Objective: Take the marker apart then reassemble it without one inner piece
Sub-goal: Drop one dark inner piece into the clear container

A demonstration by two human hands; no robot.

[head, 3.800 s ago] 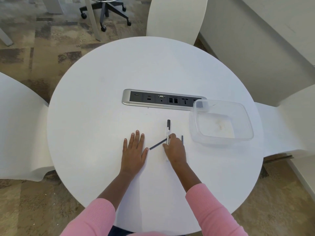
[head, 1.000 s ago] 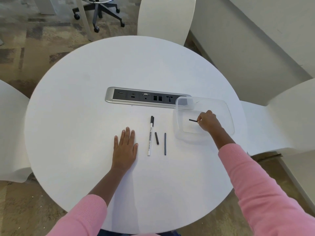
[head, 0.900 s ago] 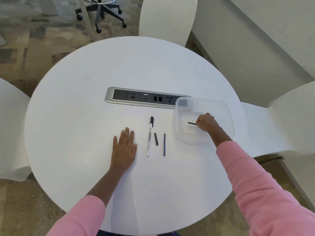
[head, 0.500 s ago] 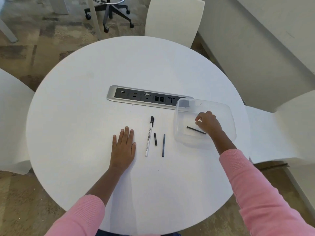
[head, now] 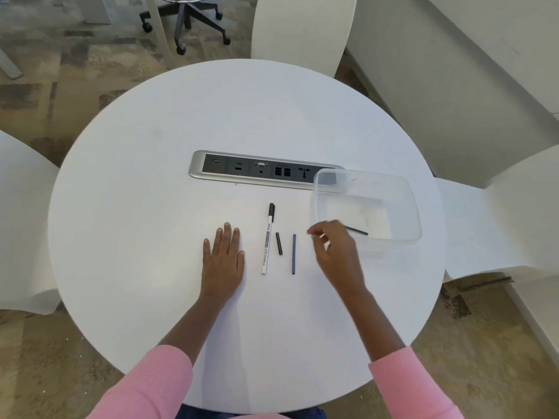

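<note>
A white marker body [head: 267,243] with a black cap end lies lengthwise on the round white table [head: 151,207]. Right of it lie a short black piece [head: 278,243] and a longer thin dark rod [head: 293,254]. Another thin dark rod [head: 358,231] rests inside the clear plastic container [head: 405,192] at the right. My left hand [head: 222,263] lies flat on the table, left of the marker. My right hand [head: 335,255] hovers just left of the container, blurred, fingers loosely apart and holding nothing.
A silver socket strip [head: 257,170] is set into the table behind the parts, its right end under the container's corner. White chairs [head: 302,28] stand around the table. An office chair base [head: 187,13] is on the carpet behind.
My right hand carried a thin dark rod into the container, let it go there, and has drawn back left out of the container. My left hand stayed flat.
</note>
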